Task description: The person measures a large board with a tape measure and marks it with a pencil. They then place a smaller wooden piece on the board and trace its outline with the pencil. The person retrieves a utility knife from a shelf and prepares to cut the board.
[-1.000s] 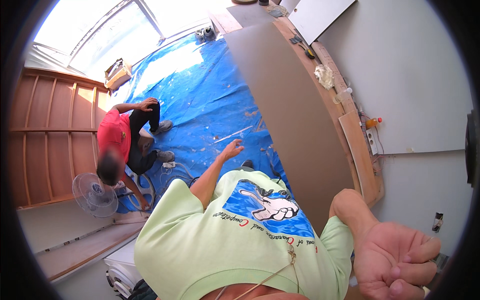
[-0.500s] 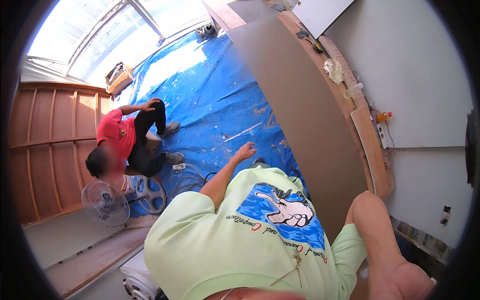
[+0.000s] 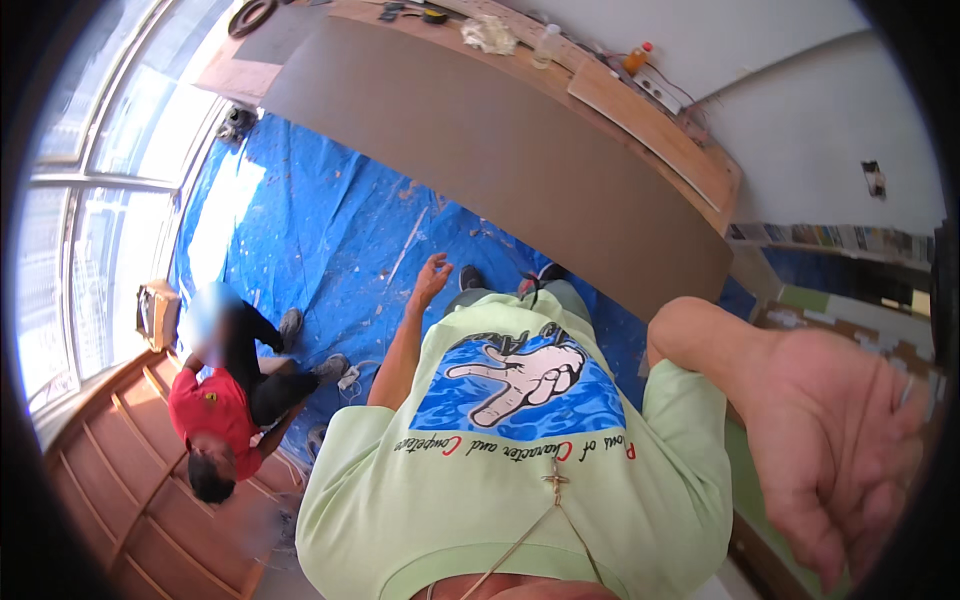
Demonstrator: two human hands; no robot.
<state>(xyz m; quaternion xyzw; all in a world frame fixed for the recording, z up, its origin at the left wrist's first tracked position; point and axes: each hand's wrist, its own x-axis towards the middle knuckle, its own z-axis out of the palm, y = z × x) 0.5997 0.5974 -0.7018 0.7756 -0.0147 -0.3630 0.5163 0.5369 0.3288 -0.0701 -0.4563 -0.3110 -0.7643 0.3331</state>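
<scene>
My left hand (image 3: 432, 276) hangs beside my body over the blue tarp, empty, its fingers loosely bent and apart. On the right, my right hand (image 3: 835, 450) is raised close to the camera with the palm showing. Its fingers are spread a little and nothing lies in them. A large grey-brown panel (image 3: 480, 150) lies across the workbench in front of me. Neither hand touches it. Along the bench's far side sit a narrow wooden board (image 3: 640, 130), a clear bottle (image 3: 545, 46) and a crumpled white cloth (image 3: 489, 35).
A person in a red shirt (image 3: 212, 405) crouches at the left on the blue tarp (image 3: 350, 215). Behind them stand a ribbed wooden panel (image 3: 130, 480) and a cardboard box (image 3: 157, 315). An orange bottle (image 3: 635, 60) and a power strip (image 3: 658, 93) are by the wall.
My view has turned to the right, so the bench now runs across the top. My right hand has come into view, palm showing. The left hand remains low at my side.
</scene>
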